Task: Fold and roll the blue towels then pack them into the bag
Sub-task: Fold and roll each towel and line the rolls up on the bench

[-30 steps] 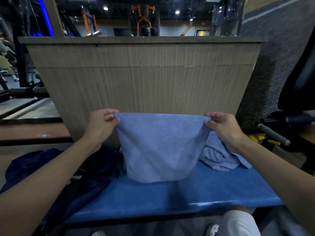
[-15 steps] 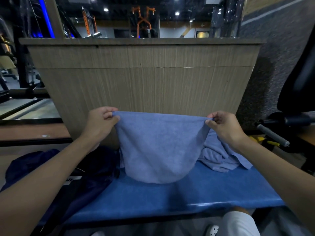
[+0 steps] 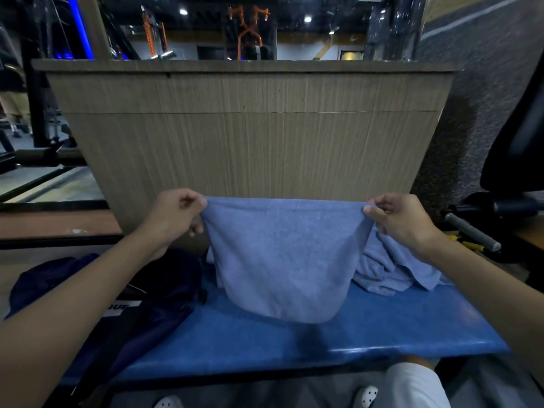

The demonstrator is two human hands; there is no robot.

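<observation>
A light blue towel (image 3: 282, 260) hangs doubled over the blue padded bench (image 3: 294, 346), its lower fold just touching the pad. My left hand (image 3: 173, 216) pinches its top left corner and my right hand (image 3: 397, 219) pinches its top right corner, stretching the upper edge taut. Behind my right wrist a second blue towel (image 3: 391, 272) lies crumpled on the bench. A dark navy bag (image 3: 141, 295) with a white label sits on the bench's left end, partly hidden by my left forearm.
A wooden counter front (image 3: 250, 142) rises right behind the bench. Black gym equipment with a grey-handled bar (image 3: 471, 231) stands at the right. My knee in white shorts (image 3: 412, 387) and shoes show below the bench edge. A mirror and floor lie to the left.
Both hands have pulled slightly further apart, stretching the towel's top edge wider and tauter. The towel stays hanging over the same spot.
</observation>
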